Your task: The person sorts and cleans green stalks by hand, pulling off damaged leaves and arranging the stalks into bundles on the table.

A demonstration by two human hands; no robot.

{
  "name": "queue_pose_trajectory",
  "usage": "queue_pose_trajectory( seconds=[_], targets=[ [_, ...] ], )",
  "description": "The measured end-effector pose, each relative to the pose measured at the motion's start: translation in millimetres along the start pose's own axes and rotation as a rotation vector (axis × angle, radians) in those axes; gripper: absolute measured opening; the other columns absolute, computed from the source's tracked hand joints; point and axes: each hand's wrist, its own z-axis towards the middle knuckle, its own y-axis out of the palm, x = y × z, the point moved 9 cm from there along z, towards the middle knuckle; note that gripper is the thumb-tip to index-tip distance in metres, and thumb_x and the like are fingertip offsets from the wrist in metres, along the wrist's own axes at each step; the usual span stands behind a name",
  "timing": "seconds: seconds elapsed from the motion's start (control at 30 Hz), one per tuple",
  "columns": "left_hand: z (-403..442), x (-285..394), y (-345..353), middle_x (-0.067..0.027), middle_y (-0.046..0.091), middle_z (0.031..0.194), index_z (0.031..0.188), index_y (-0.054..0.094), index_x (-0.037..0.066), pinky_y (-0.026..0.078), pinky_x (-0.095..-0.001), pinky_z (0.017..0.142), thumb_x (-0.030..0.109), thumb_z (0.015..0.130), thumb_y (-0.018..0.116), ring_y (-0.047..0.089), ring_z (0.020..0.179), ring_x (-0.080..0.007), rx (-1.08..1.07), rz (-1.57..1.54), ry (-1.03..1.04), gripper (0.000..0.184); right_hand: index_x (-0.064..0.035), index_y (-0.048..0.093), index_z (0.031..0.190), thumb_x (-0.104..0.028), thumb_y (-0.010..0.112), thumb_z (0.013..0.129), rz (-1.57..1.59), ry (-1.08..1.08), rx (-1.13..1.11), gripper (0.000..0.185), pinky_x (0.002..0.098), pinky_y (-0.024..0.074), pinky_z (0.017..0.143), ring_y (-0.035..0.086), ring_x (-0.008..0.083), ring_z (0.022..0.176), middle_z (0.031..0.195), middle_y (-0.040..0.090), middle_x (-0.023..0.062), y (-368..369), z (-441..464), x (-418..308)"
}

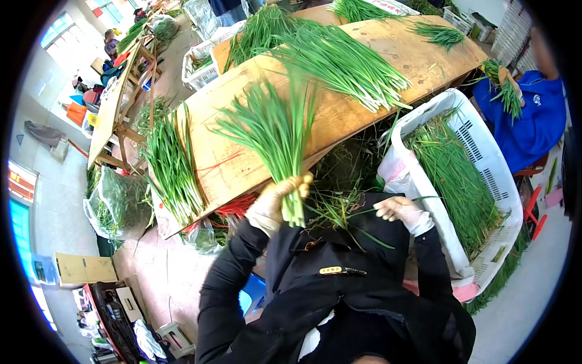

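Head view: held greens (273, 130) could shed strands.
Your left hand (282, 197) grips them low, tops over the counter (333, 128); a slack grip would drop strands into scraps (336, 213). Right hand (398, 210) curled, can't tell if holding anything; sleeve (438, 261) could catch the crate (512, 206).

A grey cloth (45, 133) hangs by the left wall (66, 200), and a red frame (531, 209) stands on the floor (548, 261) at right.
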Motion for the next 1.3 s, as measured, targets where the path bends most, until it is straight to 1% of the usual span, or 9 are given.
queue_pose_trajectory(
  seconds=[0.23, 0.4, 0.53, 0.67, 0.77, 0.97, 1.13, 1.23, 1.3],
  targets=[
    [-1.5, -90.8, 10.2, -0.0081, 0.061, 0.086, 0.108, 0.051, -0.003, 0.049, -0.0251, 0.068, 0.01, 0.076, 0.063, 0.058, 0.074, -0.0145, 0.07, 0.004, -0.055, 0.037, -0.0066, 0.031, 0.128, -0.046, 0.053, 0.08, 0.492, 0.006, -0.446, 0.066, 0.0327, 0.0459, 0.079, 0.052, 0.0184, 0.098, 0.117, 0.048, 0.0116, 101.8, 63.5, -19.6],
    [-9.1, -140.9, 19.3, -0.0116, 0.059, 0.091, 0.098, 0.053, -0.002, 0.05, -0.0304, 0.073, 0.002, 0.07, 0.068, 0.059, 0.081, -0.0202, 0.021, 0.094, -0.186, 0.032, -0.003, 0.036, 0.122, -0.015, 0.069, 0.072, 0.718, 0.039, -0.397, 0.061, 0.029, 0.05, 0.068, 0.06, 0.0209, 0.079, 0.105, 0.056, 0.0186, 164.0, 95.1, -84.5],
    [-1.9, -63.9, 14.5, -0.0079, 0.054, 0.1, 0.113, 0.04, 0.002, 0.047, -0.0299, 0.075, 0.001, 0.066, 0.07, 0.055, 0.086, -0.0162, 0.05, 0.34, 0.311, 0.056, 0.0013, 0.052, 0.106, -0.007, 0.069, 0.069, 0.459, -0.362, -0.342, 0.042, 0.025, 0.0467, 0.061, 0.057, 0.0146, 0.071, 0.082, 0.061, 0.0102, 172.5, 92.0, -168.4],
    [-28.7, 87.5, 96.2, -0.0153, 0.036, 0.12, 0.128, 0.011, 0.0, 0.035, -0.0355, 0.094, 0.008, 0.056, 0.078, 0.038, 0.112, -0.022, 0.277, 1.25, 0.955, 0.098, -0.0005, 0.047, 0.114, -0.001, 0.062, 0.073, 0.03, -0.856, -0.253, 0.043, 0.0288, 0.047, 0.07, 0.058, 0.0171, 0.081, 0.098, 0.058, 0.0097, 181.9, 76.6, -277.9],
    [-12.8, 140.8, 117.6, -0.0147, 0.035, 0.12, 0.126, 0.014, 0.002, 0.033, -0.0341, 0.095, 0.008, 0.056, 0.077, 0.038, 0.112, -0.0222, 0.147, 1.132, 1.025, 0.095, -0.0012, 0.051, 0.112, -0.005, 0.064, 0.073, 0.003, -1.235, -0.079, 0.041, 0.031, 0.043, 0.084, 0.056, 0.0152, 0.091, 0.097, 0.061, 0.0082, 179.6, 59.1, -346.8],
    [23.2, 155.5, 81.1, -0.0166, 0.035, 0.13, 0.133, -0.014, 0.007, 0.034, -0.0326, 0.095, 0.014, 0.047, 0.082, 0.04, 0.116, -0.0279, 0.095, 1.129, 1.056, 0.129, -0.0023, 0.05, 0.113, -0.015, 0.073, 0.066, -0.112, -1.178, -0.148, 0.054, 0.0307, 0.0396, 0.089, 0.05, 0.0151, 0.099, 0.106, 0.057, 0.0063, 169.6, 111.8, -325.4],
    [89.3, 114.7, 3.9, -0.0096, 0.041, 0.122, 0.134, 0.005, 0.014, 0.038, -0.031, 0.091, 0.032, 0.073, 0.057, 0.043, 0.107, -0.02, -0.056, 0.379, 0.678, 0.082, -0.0036, 0.054, 0.108, -0.015, 0.075, 0.064, -0.209, -0.976, -0.045, 0.05, 0.0273, 0.043, 0.079, 0.051, 0.013, 0.089, 0.102, 0.056, 0.0046, 159.8, 147.6, -263.6],
    [80.1, 114.7, 3.2, -0.0117, 0.046, 0.12, 0.136, 0.001, 0.008, 0.034, -0.0293, 0.093, 0.018, 0.065, 0.071, 0.043, 0.112, -0.0194, 0.13, 0.584, 0.766, 0.1, -0.0027, 0.055, 0.106, -0.002, 0.07, 0.067, -0.092, -0.912, 0.0, 0.042, 0.0265, 0.0428, 0.077, 0.052, 0.0114, 0.087, 0.101, 0.057, 0.0048, 170.3, 142.3, -270.1],
    [92.4, 106.2, 18.3, -0.0119, 0.05, 0.114, 0.134, 0.015, 0.009, 0.039, -0.0315, 0.088, 0.019, 0.066, 0.069, 0.049, 0.104, -0.0202, -0.187, -0.478, 0.513, 0.088, -0.0033, 0.051, 0.113, 0.003, 0.063, 0.071, -0.093, -0.793, 0.079, 0.044, 0.0287, 0.0397, 0.088, 0.051, 0.0142, 0.1, 0.111, 0.055, 0.008, 178.7, 139.7, -279.1]
  ],
)
